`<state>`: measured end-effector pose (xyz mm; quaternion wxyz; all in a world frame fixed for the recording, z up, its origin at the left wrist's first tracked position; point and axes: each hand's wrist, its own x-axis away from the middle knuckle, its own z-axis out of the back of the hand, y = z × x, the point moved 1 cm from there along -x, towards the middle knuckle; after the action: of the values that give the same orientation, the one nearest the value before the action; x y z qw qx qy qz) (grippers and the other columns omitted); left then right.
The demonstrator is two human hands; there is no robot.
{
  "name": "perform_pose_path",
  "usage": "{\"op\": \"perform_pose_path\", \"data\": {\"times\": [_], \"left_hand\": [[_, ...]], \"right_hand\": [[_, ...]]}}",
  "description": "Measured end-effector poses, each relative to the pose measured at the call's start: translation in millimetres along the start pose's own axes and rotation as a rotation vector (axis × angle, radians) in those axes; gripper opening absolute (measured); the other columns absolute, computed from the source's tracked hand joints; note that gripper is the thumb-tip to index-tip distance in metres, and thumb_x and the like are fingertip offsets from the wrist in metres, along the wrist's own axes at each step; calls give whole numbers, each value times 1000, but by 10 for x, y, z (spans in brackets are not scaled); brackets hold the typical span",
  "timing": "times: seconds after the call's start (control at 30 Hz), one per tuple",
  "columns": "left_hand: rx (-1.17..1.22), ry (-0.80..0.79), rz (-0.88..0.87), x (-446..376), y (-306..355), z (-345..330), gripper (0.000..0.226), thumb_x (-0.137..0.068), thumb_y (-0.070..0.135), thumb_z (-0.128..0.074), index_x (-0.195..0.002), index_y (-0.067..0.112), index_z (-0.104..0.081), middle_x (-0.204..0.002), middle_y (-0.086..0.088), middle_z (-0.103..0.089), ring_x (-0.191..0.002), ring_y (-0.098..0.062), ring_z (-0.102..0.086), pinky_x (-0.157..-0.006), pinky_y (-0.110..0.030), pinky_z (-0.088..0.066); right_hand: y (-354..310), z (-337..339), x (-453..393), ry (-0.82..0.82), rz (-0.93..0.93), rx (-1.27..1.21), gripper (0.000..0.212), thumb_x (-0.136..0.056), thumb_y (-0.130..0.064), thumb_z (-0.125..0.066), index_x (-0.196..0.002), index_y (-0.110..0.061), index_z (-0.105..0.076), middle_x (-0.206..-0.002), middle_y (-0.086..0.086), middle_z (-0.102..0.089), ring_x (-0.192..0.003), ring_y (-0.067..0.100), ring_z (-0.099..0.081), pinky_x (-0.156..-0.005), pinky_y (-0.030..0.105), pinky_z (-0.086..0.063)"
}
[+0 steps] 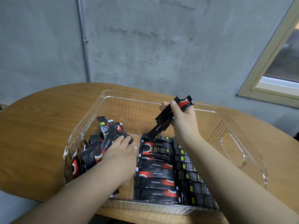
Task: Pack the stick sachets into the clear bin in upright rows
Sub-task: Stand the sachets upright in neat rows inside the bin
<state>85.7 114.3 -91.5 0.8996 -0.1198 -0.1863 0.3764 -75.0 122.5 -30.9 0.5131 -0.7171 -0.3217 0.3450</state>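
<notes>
The clear bin [242,123] stands on a wooden table. Black-and-red stick sachets fill it. A loose pile of sachets [100,143] leans against the bin's left wall. Two ordered rows of sachets [157,173] run along the middle and right of the near part. My left hand [121,151] reaches into the bin and rests on the loose pile, its fingers over one sachet's end. My right hand [179,117] is raised above the rows and grips a small bunch of sachets [168,115], tilted, with the lowest tip touching the far end of the middle row.
The wooden table [40,126] has a rounded far edge against a grey concrete wall. A window frame [275,78] is at the right. The bin's right wall has a handle cut-out [233,149]. The far part of the bin floor is bare.
</notes>
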Motion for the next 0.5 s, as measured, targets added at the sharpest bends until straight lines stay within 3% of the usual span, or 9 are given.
{"op": "perform_pose_path", "data": {"times": [0.2, 0.5], "left_hand": [[-1, -3, 2, 2, 0, 4, 63, -102, 28, -34, -153, 9, -1, -161, -7, 2, -147, -29, 9, -116, -42, 10], [-13, -5, -2, 9, 7, 19, 63, -102, 28, -34, -153, 9, -1, -161, -7, 2, -147, -29, 9, -116, -43, 10]], "right_hand": [[42, 3, 47, -34, -24, 83, 20, -103, -16, -38, -121, -10, -44, -106, 1, -69, -98, 16, -68, -61, 41, -60], [3, -6, 20, -150, 59, 12, 15, -102, -17, -40, -110, -19, -53, -114, -7, -68, -112, 15, -62, -84, 48, -55]]}}
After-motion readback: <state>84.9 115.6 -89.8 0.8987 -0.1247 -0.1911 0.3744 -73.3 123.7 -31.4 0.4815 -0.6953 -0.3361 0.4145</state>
